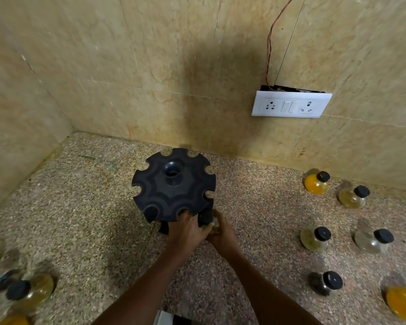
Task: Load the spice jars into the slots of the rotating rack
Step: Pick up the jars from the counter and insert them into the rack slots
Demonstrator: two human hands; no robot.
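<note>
A black rotating rack (171,191) with notched slots around its rim stands on the speckled counter near the back wall; its visible upper slots hold no jars. My left hand (188,231) grips the rack's near edge from below. Beside it, my right hand (223,231) is closed on a small glass spice jar (208,219) with a black cap, held against the rack's near-right side under the top disc. Several round jars lie on the right, among them a yellow jar (315,182) and a dark jar (324,282).
More jars cluster at the lower left (26,292), blurred. A white socket plate (291,104) with a loose wire hangs on the back wall. Tiled walls close the corner at left and behind. The counter (80,207) spreads around the rack.
</note>
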